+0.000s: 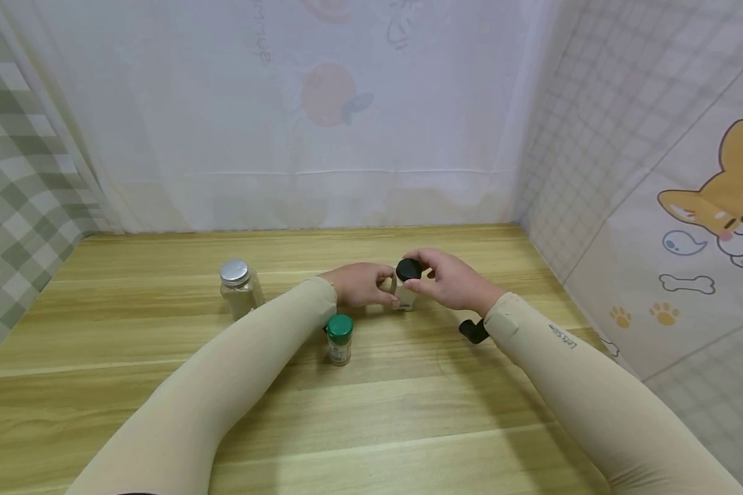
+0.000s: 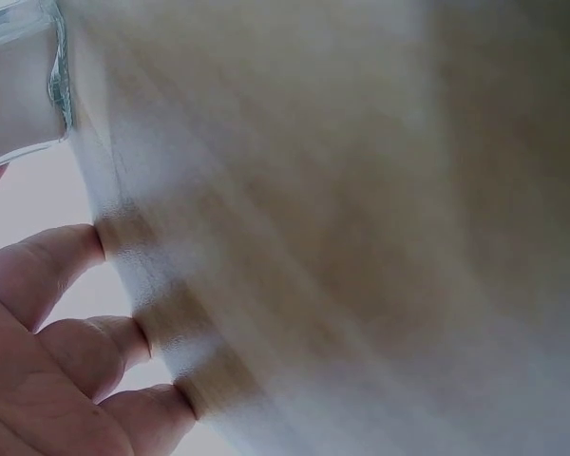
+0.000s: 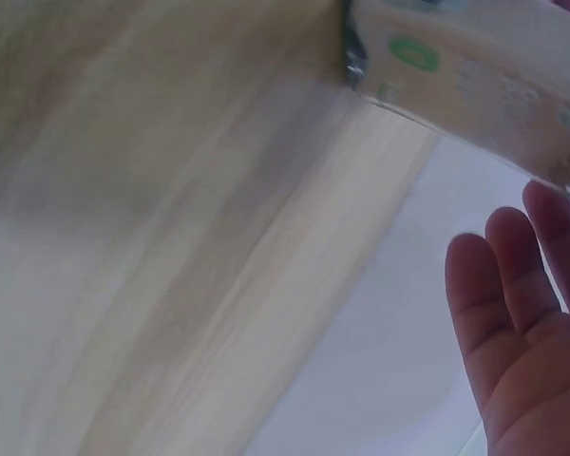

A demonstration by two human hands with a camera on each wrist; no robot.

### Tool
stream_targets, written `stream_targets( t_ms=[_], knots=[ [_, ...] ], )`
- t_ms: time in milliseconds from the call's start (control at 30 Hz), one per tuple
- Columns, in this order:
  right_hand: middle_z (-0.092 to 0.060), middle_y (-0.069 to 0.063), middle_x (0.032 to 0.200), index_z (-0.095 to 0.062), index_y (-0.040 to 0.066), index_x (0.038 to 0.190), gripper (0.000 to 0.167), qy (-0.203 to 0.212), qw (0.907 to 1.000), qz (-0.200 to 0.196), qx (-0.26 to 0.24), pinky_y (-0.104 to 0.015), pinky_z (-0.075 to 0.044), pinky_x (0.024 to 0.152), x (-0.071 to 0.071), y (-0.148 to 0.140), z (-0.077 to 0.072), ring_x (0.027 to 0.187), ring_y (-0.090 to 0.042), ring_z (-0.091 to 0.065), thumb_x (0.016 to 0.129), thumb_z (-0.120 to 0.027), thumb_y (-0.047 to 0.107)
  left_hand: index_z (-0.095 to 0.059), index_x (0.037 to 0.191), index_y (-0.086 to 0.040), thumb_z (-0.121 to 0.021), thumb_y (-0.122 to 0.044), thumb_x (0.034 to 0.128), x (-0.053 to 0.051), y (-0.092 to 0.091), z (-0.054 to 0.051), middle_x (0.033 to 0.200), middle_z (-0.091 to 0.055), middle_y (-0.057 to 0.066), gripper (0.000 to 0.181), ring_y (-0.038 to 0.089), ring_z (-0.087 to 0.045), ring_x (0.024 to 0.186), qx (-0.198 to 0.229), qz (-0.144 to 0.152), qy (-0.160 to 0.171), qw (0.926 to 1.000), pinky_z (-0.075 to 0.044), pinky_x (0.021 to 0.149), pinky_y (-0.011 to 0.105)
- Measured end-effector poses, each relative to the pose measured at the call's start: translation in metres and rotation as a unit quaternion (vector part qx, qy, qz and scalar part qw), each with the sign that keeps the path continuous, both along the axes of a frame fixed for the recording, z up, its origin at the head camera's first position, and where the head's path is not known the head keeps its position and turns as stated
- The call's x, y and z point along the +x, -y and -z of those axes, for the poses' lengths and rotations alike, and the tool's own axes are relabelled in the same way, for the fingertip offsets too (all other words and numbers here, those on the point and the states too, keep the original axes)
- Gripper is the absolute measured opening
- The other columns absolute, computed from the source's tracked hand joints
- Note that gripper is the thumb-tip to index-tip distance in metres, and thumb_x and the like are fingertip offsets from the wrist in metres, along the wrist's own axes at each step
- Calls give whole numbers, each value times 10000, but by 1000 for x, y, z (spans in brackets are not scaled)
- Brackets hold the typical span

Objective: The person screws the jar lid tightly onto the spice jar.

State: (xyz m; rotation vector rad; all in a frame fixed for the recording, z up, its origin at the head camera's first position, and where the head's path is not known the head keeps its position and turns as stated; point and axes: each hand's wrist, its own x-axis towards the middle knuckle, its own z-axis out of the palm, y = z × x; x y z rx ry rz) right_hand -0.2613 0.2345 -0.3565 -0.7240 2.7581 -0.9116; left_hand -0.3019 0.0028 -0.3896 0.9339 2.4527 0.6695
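A spice jar with a pale filling [image 1: 404, 298] and a black lid [image 1: 408, 269] stands at the middle of the table. My left hand [image 1: 362, 283] pinches its lower body between thumb and forefinger. The other left fingertips [image 2: 123, 334] rest on the wood, below the jar's clear glass base [image 2: 24, 90]. At the lid is my right hand [image 1: 455, 280], with thumb and forefinger around its sides. In the right wrist view the jar's label [image 3: 494, 90] shows, and the remaining right fingers [image 3: 475, 275] are extended, apart from the jar.
A silver-lidded jar [image 1: 240, 289] stands left, partly behind my left sleeve. A small green-capped jar [image 1: 339, 340] stands nearer, beside that sleeve. Partly under my right forearm lies a black object [image 1: 472, 331]. White cloth [image 1: 322, 199] hangs behind the wooden table [image 1: 359, 433].
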Motion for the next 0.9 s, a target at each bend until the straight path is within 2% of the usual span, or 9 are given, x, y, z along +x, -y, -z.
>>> stream_targets(
  t_ms=[133, 267, 500, 700, 900],
  knots=[
    [-667, -119, 1333, -533, 69, 1512, 523, -9, 9998, -182, 49, -502, -531, 1012, 0, -1, -3, 1233, -283, -616, 1038, -700, 213, -591, 1061, -263, -705, -542, 984, 0, 0, 0, 879, -540, -1, 311, 189, -537, 823, -3, -5, 5, 10000, -418, 749, 353],
    [-673, -101, 1302, -588, 77, 1441, 439, -40, 9997, -229, 53, -452, -528, 962, 1, 0, -4, 1198, -262, -623, 1041, -695, 222, -592, 1063, -258, -706, -542, 983, 1, 0, 0, 882, -546, 0, 316, 188, -537, 819, 15, -5, -7, 10000, -422, 750, 354],
    [-674, -86, 1260, -610, 100, 1387, 398, -29, 10000, -11, 53, -429, -510, 933, 1, 3, -2, 1148, -252, -625, 1035, -708, 258, -595, 1069, -265, -708, -552, 977, 1, 0, 0, 914, -578, -1, 322, 204, -560, 863, -6, -38, -74, 10000, -442, 778, 370],
    [-680, -88, 1213, -619, 91, 1314, 381, 11, 9998, 183, 25, -428, -503, 929, 1, 5, 1, 1098, -253, -632, 1023, -725, 313, -595, 1047, -256, -716, -541, 976, 2, 1, 0, 872, -530, -12, 318, 187, -527, 815, 5, -66, -68, 10000, -412, 736, 347],
    [-660, -120, 1348, -515, 58, 1513, 575, -32, 9999, -89, 73, -547, -507, 1063, -3, 0, 0, 1252, -285, -614, 1022, -723, 273, -594, 1044, -262, -716, -538, 976, 1, 0, 0, 875, -532, -10, 309, 190, -531, 823, -16, -49, -71, 10000, -413, 743, 351]
  ],
)
